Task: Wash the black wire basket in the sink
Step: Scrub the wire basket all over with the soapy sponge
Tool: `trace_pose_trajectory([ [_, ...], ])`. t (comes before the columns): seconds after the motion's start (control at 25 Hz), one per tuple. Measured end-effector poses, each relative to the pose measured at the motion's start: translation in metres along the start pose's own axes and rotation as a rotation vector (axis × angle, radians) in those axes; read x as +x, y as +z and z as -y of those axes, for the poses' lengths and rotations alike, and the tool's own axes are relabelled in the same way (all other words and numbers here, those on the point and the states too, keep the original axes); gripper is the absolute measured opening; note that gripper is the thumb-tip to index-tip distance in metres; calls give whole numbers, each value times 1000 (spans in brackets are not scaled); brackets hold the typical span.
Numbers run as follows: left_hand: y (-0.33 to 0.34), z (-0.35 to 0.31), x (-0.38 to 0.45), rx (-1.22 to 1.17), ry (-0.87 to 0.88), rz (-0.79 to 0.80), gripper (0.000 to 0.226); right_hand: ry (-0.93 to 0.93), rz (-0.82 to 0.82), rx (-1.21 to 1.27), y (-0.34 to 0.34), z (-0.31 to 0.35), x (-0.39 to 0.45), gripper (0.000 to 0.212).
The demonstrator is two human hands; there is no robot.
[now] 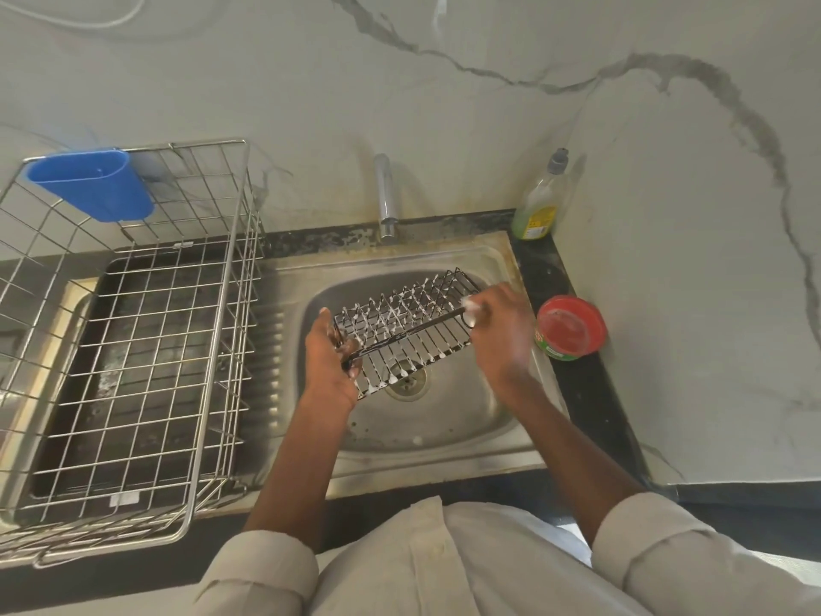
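Note:
The black wire basket point(406, 324) is held tilted above the steel sink point(444, 420), its wires streaked with white foam. My left hand point(331, 364) grips the basket's near left end, fingers curled round the rim wire. My right hand point(502, 333) is at the basket's far right end, blurred, pinching a small foamy white scrubber point(471, 304) against the rim. The drain point(406, 384) shows below the basket. No water runs from the tap point(385, 197).
A large steel wire dish rack point(133, 349) with a blue plastic cup holder point(91, 184) fills the drainboard on the left. A green dish soap bottle point(540, 202) stands at the back right corner. A red-lidded tub point(571, 326) sits on the black counter right of the sink.

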State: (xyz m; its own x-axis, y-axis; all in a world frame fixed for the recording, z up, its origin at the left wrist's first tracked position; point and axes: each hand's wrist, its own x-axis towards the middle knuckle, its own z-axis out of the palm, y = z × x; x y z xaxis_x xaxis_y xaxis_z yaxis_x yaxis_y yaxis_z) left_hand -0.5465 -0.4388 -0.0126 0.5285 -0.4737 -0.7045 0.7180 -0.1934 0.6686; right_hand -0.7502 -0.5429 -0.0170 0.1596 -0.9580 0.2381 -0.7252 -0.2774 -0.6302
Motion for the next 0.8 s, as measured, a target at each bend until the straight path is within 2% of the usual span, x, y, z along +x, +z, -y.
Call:
trace_pose_trajectory([
  [0.04,-1,0,2,1,-2,6,35,81,-27,27,-2,-4,2,23],
  [0.08,-1,0,3,10,-3,22,34,58,-4,35,0,-1,-1,21],
  [0.2,6,0,-5,66,2,56,34,-318,189,-2,11,20,-24,17],
  [0.24,7,0,-8,86,2,62,34,-353,204,-28,9,19,-22,20],
  [0.28,8,0,-11,105,1,71,35,-274,180,-44,5,15,-13,24],
  [0.36,9,0,-15,124,-1,74,35,40,112,-80,-5,8,10,27],
  [0.4,10,-1,-15,126,0,66,34,133,112,-103,-8,7,17,25],
  [0.48,10,-3,-16,114,16,70,31,109,158,-123,-5,21,16,18],
  [0.6,8,-5,-15,69,63,76,24,-66,220,-11,0,36,1,16],
  [0.64,6,-5,-14,62,71,68,22,-69,235,44,0,34,-3,16],
  [0.68,5,-5,-13,62,71,63,23,-18,233,111,-3,33,-3,16],
  [0.8,4,-5,-11,81,69,67,30,288,155,370,-9,27,7,11],
])
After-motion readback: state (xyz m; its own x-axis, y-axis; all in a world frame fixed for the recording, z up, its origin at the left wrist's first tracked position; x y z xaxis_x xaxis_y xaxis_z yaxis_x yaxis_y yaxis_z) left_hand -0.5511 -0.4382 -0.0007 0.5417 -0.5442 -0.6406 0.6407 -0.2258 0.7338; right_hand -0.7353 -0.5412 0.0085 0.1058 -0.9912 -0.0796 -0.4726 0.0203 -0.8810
